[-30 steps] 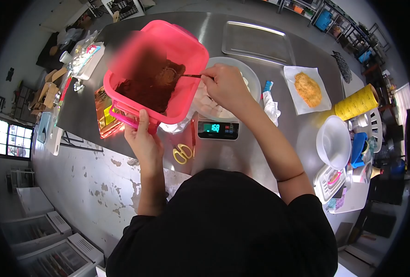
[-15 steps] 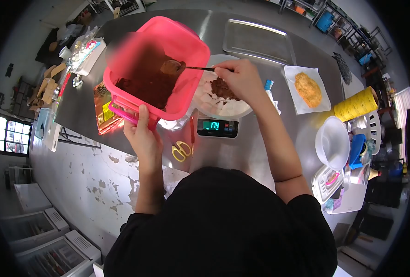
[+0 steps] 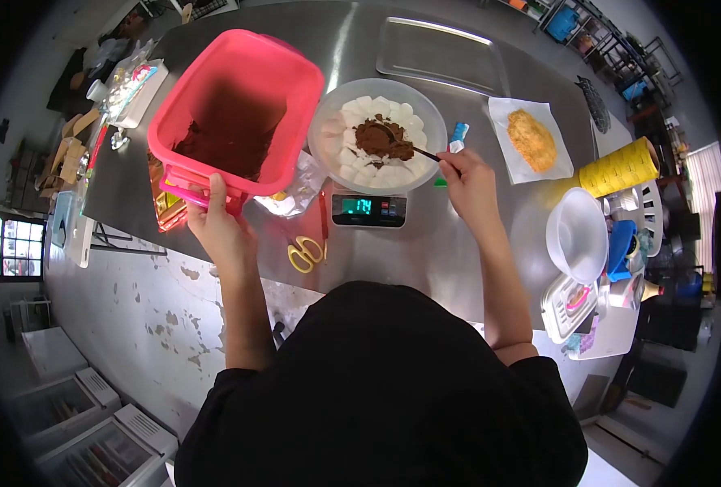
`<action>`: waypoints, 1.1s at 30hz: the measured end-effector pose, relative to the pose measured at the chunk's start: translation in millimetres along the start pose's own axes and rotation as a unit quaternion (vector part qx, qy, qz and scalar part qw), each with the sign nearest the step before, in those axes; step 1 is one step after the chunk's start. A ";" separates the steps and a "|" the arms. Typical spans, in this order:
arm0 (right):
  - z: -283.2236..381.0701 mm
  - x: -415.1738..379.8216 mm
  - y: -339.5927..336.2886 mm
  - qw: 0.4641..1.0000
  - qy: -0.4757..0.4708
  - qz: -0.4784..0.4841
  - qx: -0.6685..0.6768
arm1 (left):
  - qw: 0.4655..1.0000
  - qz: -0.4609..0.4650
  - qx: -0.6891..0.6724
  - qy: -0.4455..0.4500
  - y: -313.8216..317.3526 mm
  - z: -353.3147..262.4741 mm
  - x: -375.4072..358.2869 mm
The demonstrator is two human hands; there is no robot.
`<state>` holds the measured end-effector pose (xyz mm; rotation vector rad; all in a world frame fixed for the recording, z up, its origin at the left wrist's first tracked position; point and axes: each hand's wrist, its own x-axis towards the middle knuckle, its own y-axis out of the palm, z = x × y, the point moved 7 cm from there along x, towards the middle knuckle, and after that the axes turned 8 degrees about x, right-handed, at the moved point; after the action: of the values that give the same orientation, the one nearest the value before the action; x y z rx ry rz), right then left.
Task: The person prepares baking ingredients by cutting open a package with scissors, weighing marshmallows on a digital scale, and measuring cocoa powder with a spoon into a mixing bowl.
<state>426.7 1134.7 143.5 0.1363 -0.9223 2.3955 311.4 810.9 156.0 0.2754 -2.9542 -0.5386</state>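
Note:
My left hand [image 3: 224,231] grips the near edge of a pink plastic tub [image 3: 295,89], which is tilted toward me. Brown powder [image 3: 226,150] lies inside it. In my right hand [image 3: 470,183] is the dark handle of a spoon [image 3: 427,154]. Its bowl end rests over a heap of brown powder [image 3: 372,140] in the middle of a translucent bowl [image 3: 433,122]. White marshmallow-like pieces [image 3: 362,172] surround that heap. Beneath the bowl, a digital scale [image 3: 368,209] shows lit green digits, apparently 174.
Yellow-handled scissors [image 3: 303,256] lie near the table's front edge, beside a clear plastic bag [image 3: 295,191]. Behind the bowl is a metal tray [image 3: 441,61]. To the right are orange-brown food on white paper [image 3: 531,140], a yellow roll [image 3: 620,169] and a white bowl [image 3: 575,235].
The spoon has moved from inside the pink tub to the bowl on the scale, and more brown powder shows there. The tub has shifted left, away from the bowl.

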 end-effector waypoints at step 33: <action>3.9 -5.4 -8.0 0.998 -0.028 -0.053 0.021 | 1.000 0.018 -0.015 -0.008 -4.2 -5.7 -4.9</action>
<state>435.1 1134.5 149.7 0.2621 -0.8684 2.3245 317.7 806.1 159.4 0.2166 -2.9563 -0.5837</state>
